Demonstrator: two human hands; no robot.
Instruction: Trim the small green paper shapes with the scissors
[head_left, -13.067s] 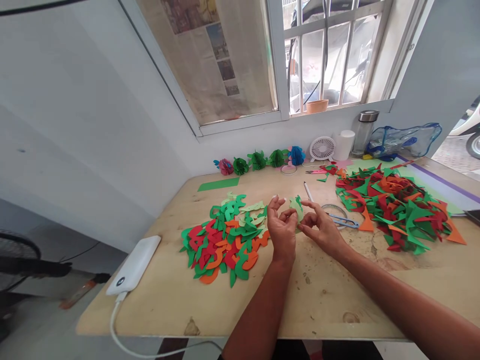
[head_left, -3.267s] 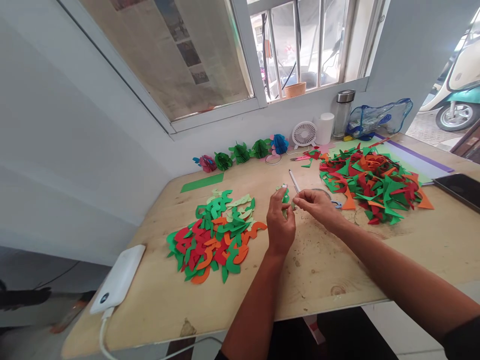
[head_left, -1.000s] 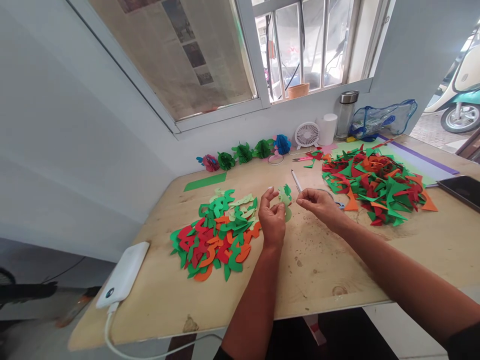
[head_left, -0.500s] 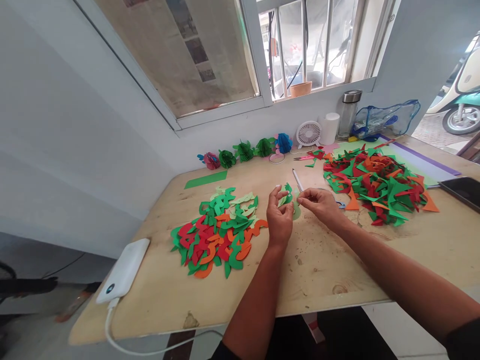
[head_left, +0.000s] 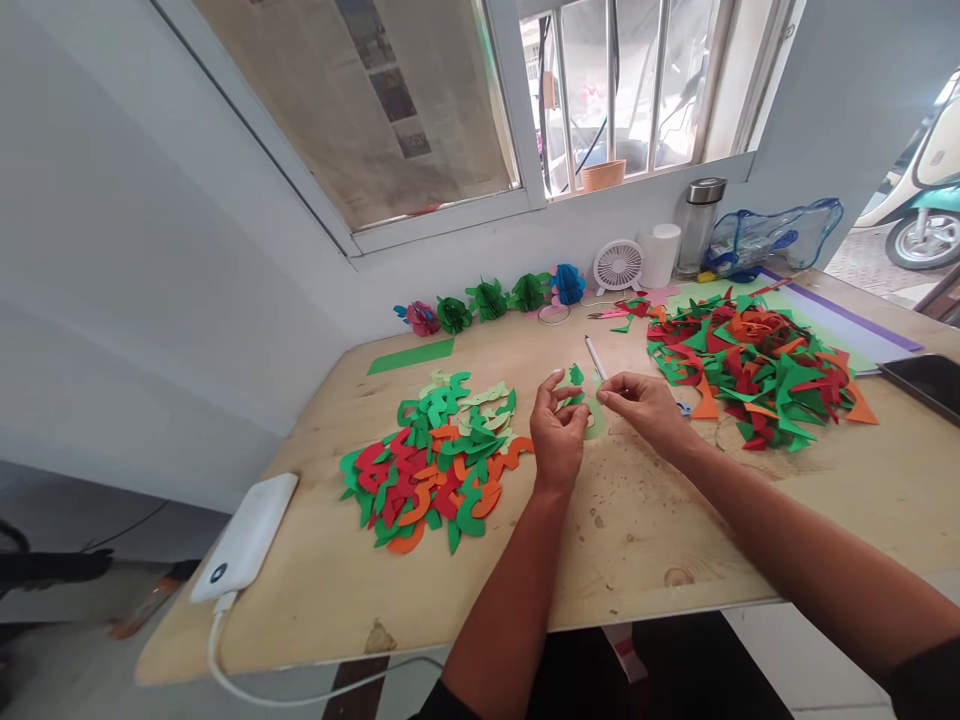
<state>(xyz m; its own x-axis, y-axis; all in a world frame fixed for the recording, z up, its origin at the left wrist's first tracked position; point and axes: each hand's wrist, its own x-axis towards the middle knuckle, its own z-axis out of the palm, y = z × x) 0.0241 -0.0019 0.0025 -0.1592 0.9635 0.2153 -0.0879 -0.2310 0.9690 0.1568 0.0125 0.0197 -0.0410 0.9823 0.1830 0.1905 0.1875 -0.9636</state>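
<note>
My left hand [head_left: 559,432] is over the middle of the table, its fingers curled and its thumb at a pale green paper piece [head_left: 595,420]. Just right of that piece, my right hand [head_left: 641,408] has thumb and forefinger pinched together; anything between them is too small to make out. A white pen [head_left: 595,357] lies beyond the right fingertips. Darker green paper [head_left: 576,376] shows behind the left fingers, partly hidden by them. Left of my hands is a pile of curved green, red and orange paper cutouts [head_left: 427,470].
A heap of paper scraps [head_left: 757,365] lies on the right, near a phone [head_left: 926,385]. Paper honeycomb figures [head_left: 489,300], a small fan [head_left: 618,266] and a glass bottle [head_left: 697,230] line the wall. A white power bank [head_left: 246,535] with a cable sits at the left edge.
My right fingertips have shifted slightly right, a little away from the pale green piece. The left hand stays almost in place.
</note>
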